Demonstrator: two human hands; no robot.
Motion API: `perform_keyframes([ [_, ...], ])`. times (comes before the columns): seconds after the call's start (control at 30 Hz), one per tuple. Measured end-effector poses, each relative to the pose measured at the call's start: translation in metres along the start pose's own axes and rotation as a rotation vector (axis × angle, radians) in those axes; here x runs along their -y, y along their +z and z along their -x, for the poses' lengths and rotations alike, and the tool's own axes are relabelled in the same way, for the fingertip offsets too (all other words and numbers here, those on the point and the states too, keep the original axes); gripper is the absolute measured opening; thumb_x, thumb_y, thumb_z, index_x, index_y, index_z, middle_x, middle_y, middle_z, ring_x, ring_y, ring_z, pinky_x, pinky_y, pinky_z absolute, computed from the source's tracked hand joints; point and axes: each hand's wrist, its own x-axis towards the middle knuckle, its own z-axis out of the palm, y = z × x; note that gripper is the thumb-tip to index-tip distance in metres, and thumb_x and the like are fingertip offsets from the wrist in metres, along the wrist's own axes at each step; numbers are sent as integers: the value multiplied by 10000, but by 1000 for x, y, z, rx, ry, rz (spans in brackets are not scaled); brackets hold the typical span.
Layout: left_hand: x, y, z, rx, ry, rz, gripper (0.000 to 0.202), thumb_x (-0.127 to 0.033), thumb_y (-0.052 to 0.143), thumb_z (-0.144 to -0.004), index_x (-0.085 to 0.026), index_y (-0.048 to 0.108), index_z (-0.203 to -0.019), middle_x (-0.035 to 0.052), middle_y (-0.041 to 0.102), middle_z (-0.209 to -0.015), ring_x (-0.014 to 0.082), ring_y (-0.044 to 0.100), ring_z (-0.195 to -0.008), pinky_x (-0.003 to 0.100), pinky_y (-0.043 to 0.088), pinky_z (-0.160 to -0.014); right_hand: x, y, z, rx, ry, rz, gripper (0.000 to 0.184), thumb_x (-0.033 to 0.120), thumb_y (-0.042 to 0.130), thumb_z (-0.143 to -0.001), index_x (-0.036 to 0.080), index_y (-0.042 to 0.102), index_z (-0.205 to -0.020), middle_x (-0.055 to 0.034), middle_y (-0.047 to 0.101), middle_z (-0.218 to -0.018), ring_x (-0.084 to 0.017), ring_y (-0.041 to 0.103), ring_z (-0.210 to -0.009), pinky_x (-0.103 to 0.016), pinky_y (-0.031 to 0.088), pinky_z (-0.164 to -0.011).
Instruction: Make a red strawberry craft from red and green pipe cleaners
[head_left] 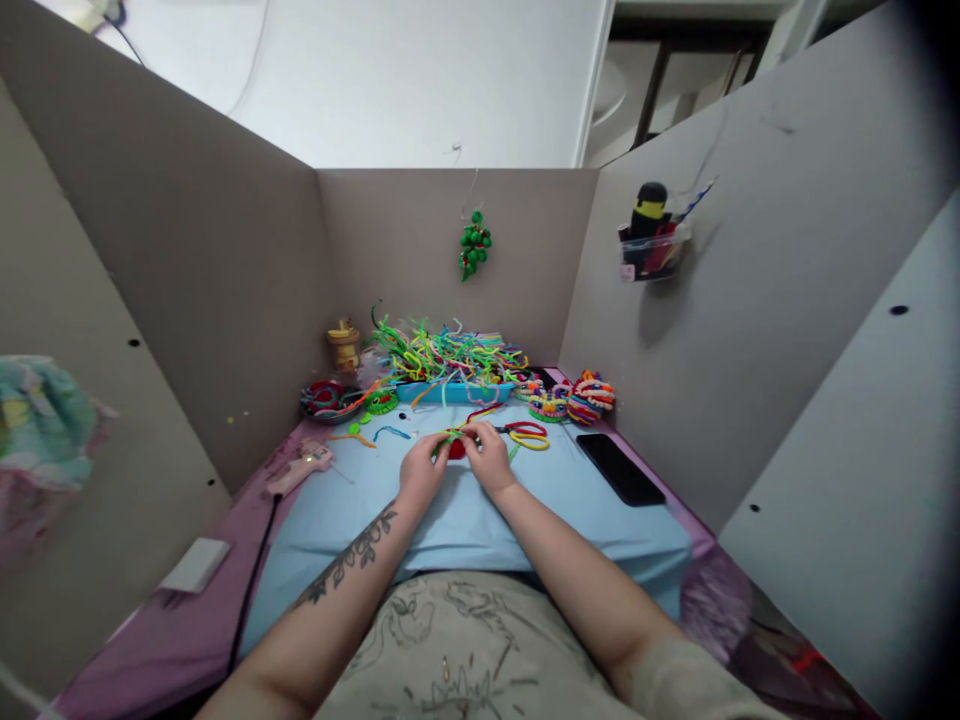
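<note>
My left hand (421, 468) and my right hand (487, 458) meet over the light blue cloth (525, 510). Both are closed, pinching a small red and green pipe-cleaner piece (454, 441) between their fingertips. Just right of my right hand lie scissors with red handles (525, 429) and a yellow loop (531, 440). Behind the hands a blue tray (450, 391) holds a heap of coloured pipe cleaners (450, 355).
A black phone (620, 468) lies to the right. A pink glue gun (301, 466) with a black cord lies at left. A bowl of bits (330, 400) and finished coloured rings (574, 398) flank the tray. Grey cardboard walls (225, 290) enclose the space; a green ornament (474, 245) hangs at the back.
</note>
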Motion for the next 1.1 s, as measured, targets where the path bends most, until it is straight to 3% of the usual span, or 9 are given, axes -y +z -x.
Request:
perform_keyframes([
  [0.33,-3,0,1,8,25,-52,178,-161,544,-812,-173,653,-952,66,695,-939,193,632,-878,313,497,-794,5,2,0,104,35,-115,101,187,558,-800,205,656,-815,-33,632,-795,-171,565,-749,-288,457,-695],
  [1.1,-4,0,2,19,38,18,211,-164,525,-824,-186,661,-983,59,704,-976,179,639,-910,315,498,-832,6,1,1,115,23,-75,62,160,555,-789,196,602,-770,-19,574,-764,-167,532,-753,-281,435,-694],
])
